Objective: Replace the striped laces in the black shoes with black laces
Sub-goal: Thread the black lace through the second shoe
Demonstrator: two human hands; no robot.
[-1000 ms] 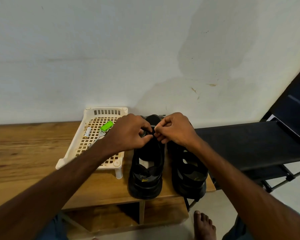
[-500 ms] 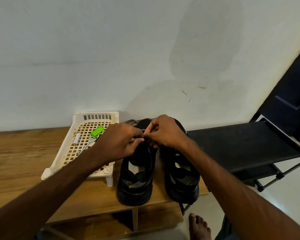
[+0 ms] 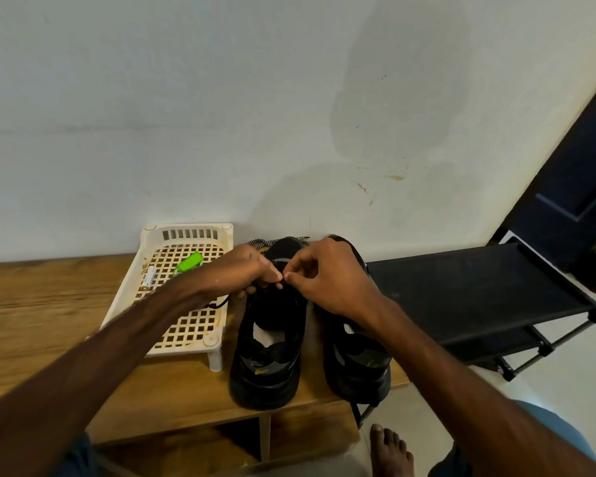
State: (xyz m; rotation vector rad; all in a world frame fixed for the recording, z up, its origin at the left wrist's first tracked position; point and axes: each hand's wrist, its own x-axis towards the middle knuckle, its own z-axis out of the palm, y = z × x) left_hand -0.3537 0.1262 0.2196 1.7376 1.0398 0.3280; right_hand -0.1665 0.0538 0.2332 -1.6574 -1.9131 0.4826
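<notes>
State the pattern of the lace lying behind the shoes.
Black-and-white stripes; the lace shows best in the head view.

Wall: pale off-white wall point(image 3: 186, 98) fills the upper view, 9 through 1 o'clock.
Wall marks: large darker patch point(image 3: 393, 108) at 1 o'clock, with small brown flecks under it.
Table: wood-grain table point(image 3: 31, 304) at 9 o'clock, against the wall, with open compartments beneath at 6 o'clock.
Rack: black tiered shelf rack point(image 3: 461, 287) at 3 o'clock, just beside the table.
Door: dark panelled door point(image 3: 578, 160) at 2 o'clock.
Floor: pale, glossy floor point(image 3: 565, 366) at 4 o'clock.
</notes>
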